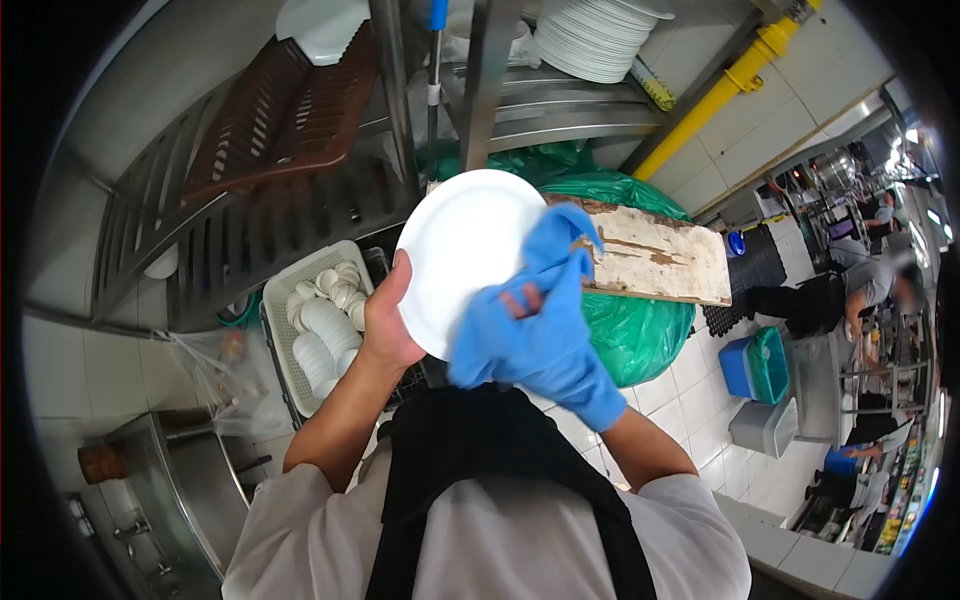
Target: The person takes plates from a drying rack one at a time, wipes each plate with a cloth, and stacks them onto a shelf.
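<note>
A round white plate [465,250] is held up in front of my apron, its flat face toward me. My left hand [390,320] grips the rim at the lower left, thumb along the edge and the other fingers hidden behind. Over the plate's right side lies a blue cloth [485,345], touching the surface. My right hand [522,303] is mostly covered by this cloth, which drapes down to the wrist; a few fingertips show through the folds, curled on the fabric.
A pale crate [285,375] with small white dishes stands at the left. Above are a metal rack [140,240], a brown dish rack [290,120] and stacked plates [595,40]. A worn wooden board [660,255] lies over a green bag [640,335]. People work at the far right.
</note>
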The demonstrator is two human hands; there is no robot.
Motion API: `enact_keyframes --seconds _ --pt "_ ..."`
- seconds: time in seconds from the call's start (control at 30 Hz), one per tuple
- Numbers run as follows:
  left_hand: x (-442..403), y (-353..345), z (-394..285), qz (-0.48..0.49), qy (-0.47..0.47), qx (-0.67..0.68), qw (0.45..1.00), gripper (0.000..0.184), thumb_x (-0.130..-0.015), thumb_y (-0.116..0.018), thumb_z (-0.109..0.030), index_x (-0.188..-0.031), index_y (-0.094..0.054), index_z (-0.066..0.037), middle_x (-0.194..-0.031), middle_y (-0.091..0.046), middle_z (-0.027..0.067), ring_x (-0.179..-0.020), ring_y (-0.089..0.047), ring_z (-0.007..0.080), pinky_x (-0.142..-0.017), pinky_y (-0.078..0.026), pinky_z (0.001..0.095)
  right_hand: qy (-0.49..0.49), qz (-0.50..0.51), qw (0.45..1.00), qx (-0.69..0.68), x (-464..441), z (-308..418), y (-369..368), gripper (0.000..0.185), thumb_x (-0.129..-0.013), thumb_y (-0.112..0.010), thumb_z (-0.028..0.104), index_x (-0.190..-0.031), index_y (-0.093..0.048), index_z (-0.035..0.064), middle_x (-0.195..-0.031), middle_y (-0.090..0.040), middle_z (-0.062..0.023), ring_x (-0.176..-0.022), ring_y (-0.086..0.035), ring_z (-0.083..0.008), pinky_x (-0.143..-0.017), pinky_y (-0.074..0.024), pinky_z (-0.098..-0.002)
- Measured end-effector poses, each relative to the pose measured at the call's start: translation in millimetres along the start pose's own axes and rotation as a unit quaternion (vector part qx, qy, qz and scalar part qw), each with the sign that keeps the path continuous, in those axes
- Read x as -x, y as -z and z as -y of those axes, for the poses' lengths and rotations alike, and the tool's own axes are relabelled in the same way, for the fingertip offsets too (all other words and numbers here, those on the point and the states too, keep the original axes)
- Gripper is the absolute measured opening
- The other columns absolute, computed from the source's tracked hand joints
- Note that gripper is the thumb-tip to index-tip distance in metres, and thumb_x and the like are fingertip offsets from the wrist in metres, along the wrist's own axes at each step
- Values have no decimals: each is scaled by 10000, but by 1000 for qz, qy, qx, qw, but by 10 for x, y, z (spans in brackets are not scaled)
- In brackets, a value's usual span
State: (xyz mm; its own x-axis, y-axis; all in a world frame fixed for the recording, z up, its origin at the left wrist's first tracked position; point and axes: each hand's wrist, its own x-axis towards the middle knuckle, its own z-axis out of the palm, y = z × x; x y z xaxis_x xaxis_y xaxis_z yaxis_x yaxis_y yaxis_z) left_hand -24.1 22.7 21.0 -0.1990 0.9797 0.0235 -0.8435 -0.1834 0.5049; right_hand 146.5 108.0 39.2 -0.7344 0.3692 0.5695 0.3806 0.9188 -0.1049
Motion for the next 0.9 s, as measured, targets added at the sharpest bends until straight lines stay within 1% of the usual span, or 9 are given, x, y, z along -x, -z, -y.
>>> enact_keyframes --seconds 0.13,0.2,0.23,0.33,0.4,0.57,0.67,0.8,0.9 --pt "161 158 -36 4 3 -3 1000 685 -965 -435 -450 -1447 -248 0 -1437 -376 201 -1310 -402 341 -1089 -328 464 4 -52 997 62 -41 -343 81 305 -659 -668 31 -944 -559 35 -917 -539 -83 -905 -584 -291 -948 -441 -399" --pt "241 253 -57 7 42 12 999 691 -958 -457 -434 -1442 -252 15 -1430 -385 207 -1312 -400 341 -1090 -326 466 -75 -19 935 -347 -43 -534 94 303 -746 -648 6 -1038 -571 25 -1015 -548 -145 -994 -583 -236 -913 -446 -299" --pt "254 307 -84 30 51 27 998 649 -956 -481 -380 -1416 -299 40 -1389 -436 212 -1277 -445 340 -1073 -351 463 -320 -19 818 -478 11 -461 39 288 -834 -583 54 -1120 -566 30 -1089 -581 -122 -1079 -547 -201 -951 -420 -320" --pt "167 764 -81 63 167 -15 984 555 -945 -527 -284 -1362 -394 57 -1294 -533 198 -1169 -549 310 -1011 -425 431 -169 -65 811 -557 -115 -234 340 267 -922 -542 182 -1146 -565 38 -1182 -576 -103 -1021 -567 -180 -894 -458 -313" --pt "71 347 -121 -1 127 -151 980 423 -896 -637 -181 -1240 -530 40 -1113 -640 112 -991 -634 198 -882 -505 328 -177 -25 831 -526 93 -101 306 313 -931 -527 191 -1203 -499 40 -1216 -555 -113 -1059 -553 -193 -924 -442 -326" --pt "50 16 219 -38 -119 -363 923 674 -823 -737 -253 -1372 -423 -22 -1191 -608 142 -1030 -622 227 -906 -486 326 -217 152 908 -324 601 138 78 615 -974 -454 238 -1486 -171 48 -1390 -454 -162 -1252 -483 -258 -1071 -361 -392" --pt "145 69 250 -18 -241 -327 914 802 -827 -719 -401 -1414 -341 -6 -1270 -551 207 -1070 -616 322 -916 -494 379 -164 124 878 -432 579 151 -39 535 -921 -518 159 -1387 -286 37 -1353 -475 -153 -1190 -506 -267 -1026 -387 -385" --pt "280 192 106 4 -102 -300 948 773 -869 -653 -436 -1421 -325 -6 -1275 -543 236 -1082 -608 361 -918 -502 446 -48 65 781 -620 448 106 -124 397 -815 -645 3 -1191 -516 15 -1279 -516 -133 -1066 -552 -285 -935 -440 -371" --pt "248 130 111 0 -94 -256 962 746 -883 -633 -436 -1417 -337 -6 -1269 -548 242 -1090 -602 373 -919 -503 443 71 1 820 -567 123 51 481 311 -818 -639 -12 -1110 -532 -4 -1232 -534 -130 -1046 -554 -263 -917 -450 -349"
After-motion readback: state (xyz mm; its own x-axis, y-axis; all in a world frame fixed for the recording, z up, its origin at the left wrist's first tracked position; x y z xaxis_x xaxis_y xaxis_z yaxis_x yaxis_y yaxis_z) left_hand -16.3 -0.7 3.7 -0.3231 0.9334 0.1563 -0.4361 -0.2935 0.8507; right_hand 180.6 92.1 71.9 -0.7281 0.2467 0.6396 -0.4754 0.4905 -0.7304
